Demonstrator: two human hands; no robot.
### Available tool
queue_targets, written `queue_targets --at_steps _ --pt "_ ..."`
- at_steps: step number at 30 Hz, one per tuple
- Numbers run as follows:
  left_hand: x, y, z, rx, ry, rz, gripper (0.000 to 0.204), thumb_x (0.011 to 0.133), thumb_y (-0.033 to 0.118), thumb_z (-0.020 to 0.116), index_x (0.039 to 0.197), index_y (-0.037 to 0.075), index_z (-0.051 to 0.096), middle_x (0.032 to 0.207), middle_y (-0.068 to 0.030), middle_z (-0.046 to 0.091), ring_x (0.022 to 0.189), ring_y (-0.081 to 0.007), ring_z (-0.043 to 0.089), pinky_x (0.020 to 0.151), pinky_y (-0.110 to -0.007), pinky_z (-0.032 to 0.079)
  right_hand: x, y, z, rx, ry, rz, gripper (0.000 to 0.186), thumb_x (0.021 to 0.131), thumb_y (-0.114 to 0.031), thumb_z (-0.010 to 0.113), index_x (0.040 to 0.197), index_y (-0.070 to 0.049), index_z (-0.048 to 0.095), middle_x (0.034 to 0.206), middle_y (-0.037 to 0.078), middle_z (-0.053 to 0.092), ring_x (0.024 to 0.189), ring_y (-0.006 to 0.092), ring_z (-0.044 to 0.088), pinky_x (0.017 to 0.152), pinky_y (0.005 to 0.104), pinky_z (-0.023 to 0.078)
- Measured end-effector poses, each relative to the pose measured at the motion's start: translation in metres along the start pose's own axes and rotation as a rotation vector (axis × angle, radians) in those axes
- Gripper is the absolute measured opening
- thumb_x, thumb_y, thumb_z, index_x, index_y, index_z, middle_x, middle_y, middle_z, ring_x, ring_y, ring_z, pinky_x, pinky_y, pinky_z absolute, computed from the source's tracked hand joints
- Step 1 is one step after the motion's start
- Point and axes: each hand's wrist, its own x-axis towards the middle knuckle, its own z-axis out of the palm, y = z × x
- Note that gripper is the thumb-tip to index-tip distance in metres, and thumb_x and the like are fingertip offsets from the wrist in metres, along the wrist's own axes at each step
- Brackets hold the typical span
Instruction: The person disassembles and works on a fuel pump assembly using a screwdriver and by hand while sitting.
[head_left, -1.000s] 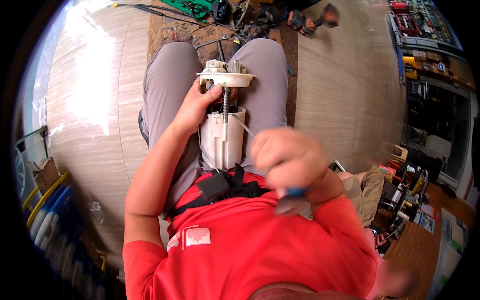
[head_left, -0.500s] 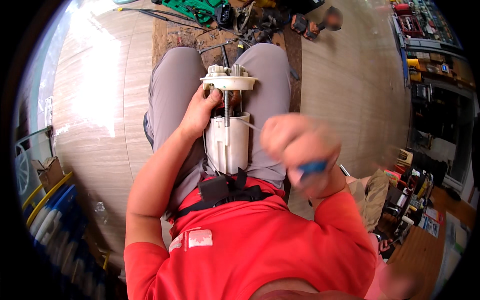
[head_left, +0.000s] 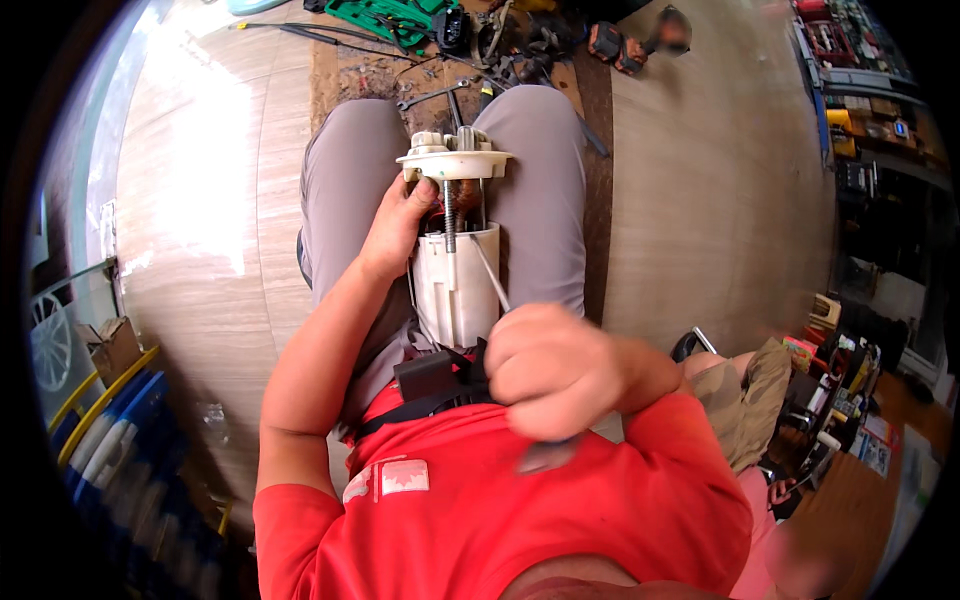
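Observation:
A white fuel pump module [head_left: 458,290] stands between my thighs, its round flange raised above the cup-shaped body on a spring-wrapped rod. My left hand [head_left: 398,225] grips it just under the flange, thumb in front and the other fingers hidden behind. In my right hand [head_left: 553,368], closed in a fist, is a screwdriver [head_left: 492,277]. Its thin shaft slants up to the right side of the body's upper rim. The handle's end below the fist is blurred.
Beyond my knees a worn board [head_left: 352,80] carries a wrench [head_left: 432,96], a green tool case [head_left: 385,22] and dark parts. A cordless drill [head_left: 615,48] lies at the far right. Another person's camouflage-clad leg [head_left: 742,405] is close on my right. Blue-and-white items [head_left: 110,440] fill a yellow-edged rack at left.
My right hand has moved left and down toward my belly, and the screwdriver shaft has swung to a steeper angle. My left hand stays on the module.

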Motion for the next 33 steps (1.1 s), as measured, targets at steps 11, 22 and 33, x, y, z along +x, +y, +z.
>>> queue_targets --at_steps 11,22,33 --pt "-0.003 0.012 0.009 -0.113 -0.158 -0.043 0.090 0.079 0.063 0.071 0.138 0.000 0.044 0.125 -0.0105 0.060 0.112 -0.0203 0.060 0.099 -0.036 0.050 -0.021 -0.019 -0.031 0.394 0.713 0.147 0.059 0.086 -0.055 0.070 0.067 -0.003 0.050 0.064 0.006 0.049 0.054 0.0183 0.045 0.049 0.0301 0.037" --pt "-0.005 0.010 0.009 -0.096 -0.134 -0.021 0.083 0.079 0.062 0.072 0.131 0.001 0.050 0.114 -0.0057 0.063 0.103 -0.0158 0.060 0.093 -0.031 0.049 -0.017 -0.015 -0.032 0.397 0.552 0.119 0.041 0.087 -0.037 0.072 0.072 -0.002 0.055 0.067 0.008 0.053 0.054 0.0204 0.049 0.050 0.0324 0.041" --pt "-0.008 0.004 0.000 0.140 -0.113 0.083 0.080 0.092 0.060 0.060 0.142 0.001 0.042 0.132 -0.0085 0.056 0.121 -0.0179 0.052 0.106 -0.034 0.040 -0.018 -0.018 0.018 -0.167 -0.012 0.056 0.011 0.082 -0.009 0.065 0.082 -0.005 0.055 0.083 0.010 0.055 0.070 0.0282 0.057 0.056 0.0387 0.048"
